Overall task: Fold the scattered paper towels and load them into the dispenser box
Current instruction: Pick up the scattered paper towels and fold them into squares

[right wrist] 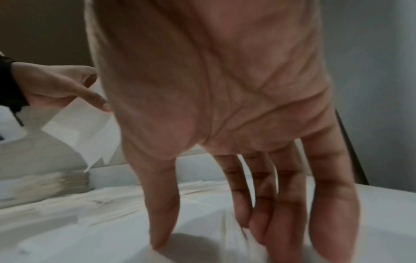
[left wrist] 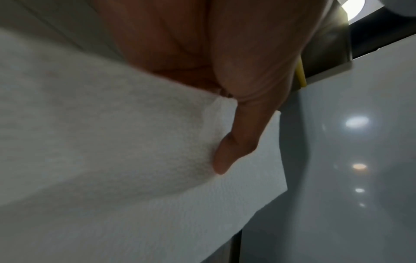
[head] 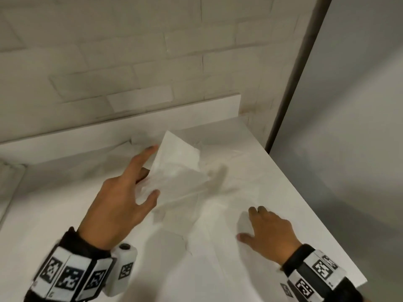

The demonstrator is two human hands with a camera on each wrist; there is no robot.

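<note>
My left hand (head: pixel 153 171) holds a white, folded paper towel (head: pixel 176 166) lifted above the white table (head: pixel 305 214). The thumb (left wrist: pixel 223 156) pinches the paper towel (left wrist: pixel 112 160) against the fingers, which are hidden behind the sheet. In the right wrist view the left hand (right wrist: pixel 56 89) and its hanging paper towel (right wrist: pixel 85 131) show at the left. My right hand (head: pixel 246 224) lies spread on a flat towel (head: pixel 218 247) near the table's right edge. Its fingertips (right wrist: pixel 281 236) and thumb press down on the sheet. No dispenser box is in view.
Several loose white towels cover the tabletop. A stack of layered sheets (right wrist: pixel 45 183) sits to the left of my right hand. A white ledge (head: pixel 130 118) runs along the brick wall behind. The table's right edge (head: pixel 327 225) drops to a grey floor.
</note>
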